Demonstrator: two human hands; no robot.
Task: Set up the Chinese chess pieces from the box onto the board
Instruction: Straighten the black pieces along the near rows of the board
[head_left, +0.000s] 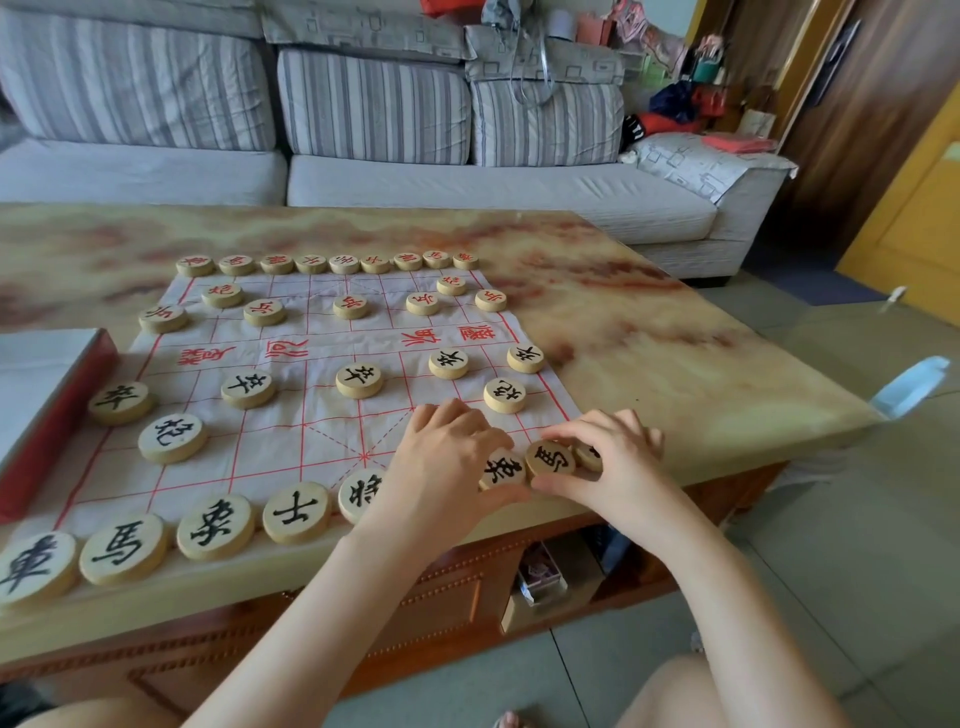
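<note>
Near-right corner of the board sheet (291, 415): left hand (447, 462) has curled fingers (457, 415) and thumb pinching the black elephant piece (501, 470). Right hand (613, 457) pinches the black horse piece (550, 460) just beside it, thumb below, fingers (597, 426) above. A third piece (589, 456) sits half hidden under the right fingers; its character is unreadable, probably the chariot. Risks: these three pieces touch each other and lie close to the counter (675, 364) edge, so sliding one likely shoves its neighbour off its point or over the edge to the floor. The sheet looks thin and loose, so a dragging palm could wrinkle it and shift the black cannon piece (505, 395) just behind the hands. The left hand covers the slot between the elephant and the black general piece (361, 493); cannot tell if an advisor sits there, so a gap could go unnoticed. Rest of the black row, soldiers and the red pieces (327, 263) at the far side look placed. The box (57, 410) is at the far left, touching the sheet's edge and well apart from the hands; contents not visible. A striped sofa (374, 104) stands behind. Nothing blocks the hands but their own crowding.
</note>
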